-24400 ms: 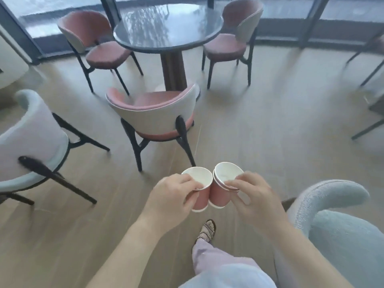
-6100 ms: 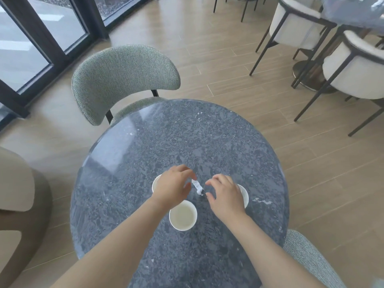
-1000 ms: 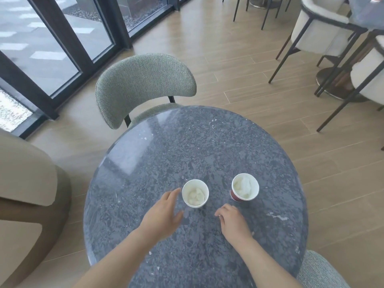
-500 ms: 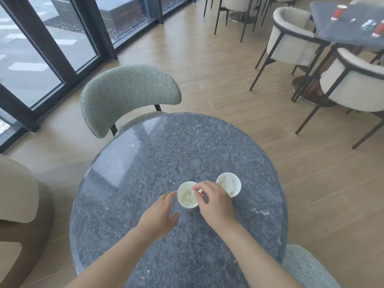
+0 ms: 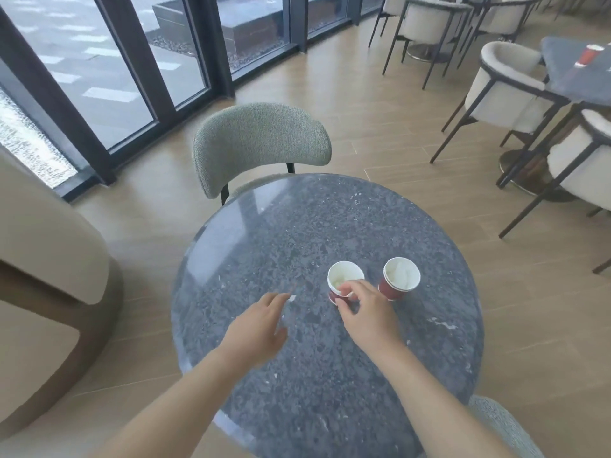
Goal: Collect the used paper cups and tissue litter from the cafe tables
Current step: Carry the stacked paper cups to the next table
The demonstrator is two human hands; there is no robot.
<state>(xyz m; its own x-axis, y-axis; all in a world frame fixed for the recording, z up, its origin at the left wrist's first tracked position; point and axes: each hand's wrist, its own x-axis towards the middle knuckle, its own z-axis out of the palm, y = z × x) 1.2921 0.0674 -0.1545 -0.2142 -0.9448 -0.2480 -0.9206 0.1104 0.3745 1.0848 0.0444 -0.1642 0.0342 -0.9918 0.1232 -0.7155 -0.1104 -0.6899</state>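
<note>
Left paper cup (image 5: 344, 275) is held at its near rim by the right hand (image 5: 367, 315): thumb and forefinger are curled in and pinch the rim, and the other fingers are bent beside the red wall of the cup. The cup stands upright on the table (image 5: 297, 233), and a crumpled tissue (image 5: 338, 282) lies inside it.

The left hand (image 5: 258, 328) holds nothing. It is spread flat and low over the table surface, with the fingers straight and pointing away from the body, a short way left of the held cup. Whether the palm touches the surface cannot be told. A small white fleck (image 5: 292, 297) lies at its fingertips; whether it is litter or a mark in the stone cannot be told.

The right paper cup (image 5: 390, 291) stands upright just beside the left one, apart from it and touched by neither hand. It is red outside and white inside, and it contains white tissue (image 5: 400, 275).

The table is round, with a dark grey speckled stone top. Both cups stand on its right half, nearer the person than its far edge.

A grey-green upholstered chair (image 5: 261, 143) is tucked in at the far side of the table. A beige armchair (image 5: 43, 259) stands to the left. Dark-framed glazing (image 5: 132, 61) runs along the far left.

At the far right, cream chairs (image 5: 506, 87) surround a second table (image 5: 572, 84), on which another red cup (image 5: 589, 56) stands. The floor (image 5: 380, 127) is light wood plank.
</note>
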